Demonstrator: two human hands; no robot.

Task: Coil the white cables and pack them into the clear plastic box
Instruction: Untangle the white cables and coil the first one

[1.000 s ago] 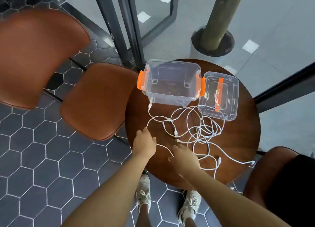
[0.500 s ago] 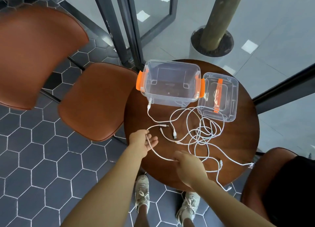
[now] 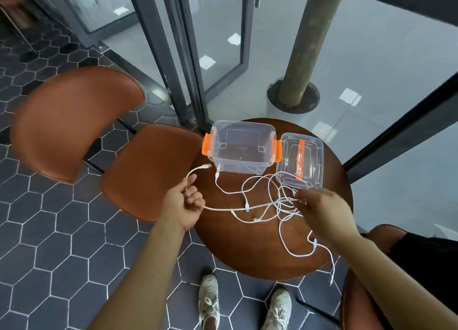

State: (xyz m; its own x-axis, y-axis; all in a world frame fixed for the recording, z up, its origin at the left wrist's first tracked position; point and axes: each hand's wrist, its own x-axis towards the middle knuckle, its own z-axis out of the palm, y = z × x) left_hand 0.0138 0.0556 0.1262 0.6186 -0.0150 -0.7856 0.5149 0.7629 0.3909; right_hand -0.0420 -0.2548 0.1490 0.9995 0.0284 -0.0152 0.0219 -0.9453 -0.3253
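— Where were the white cables (image 3: 230,209)?
— Tangled on the tabletop (image 3: 247,250), just in front of the open clear plastic box (image 3: 243,166) and its lid (image 3: 312,161).
— And the hands?
— The left hand (image 3: 182,203) gripped one cable near its plug, fingers curled. The right hand (image 3: 322,210) was at the tangle, too blurred to tell its grip.

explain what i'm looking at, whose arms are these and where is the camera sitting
No machine here: these are a person's two bare arms, filmed by one wide-angle camera worn on the head, looking down. On the round wooden table stand an open clear plastic box with orange latches, its lid beside it, and a tangle of white cables. The left hand grips one white cable near its plug end. The right hand is blurred at the tangle; whether it pinches a strand I cannot tell.
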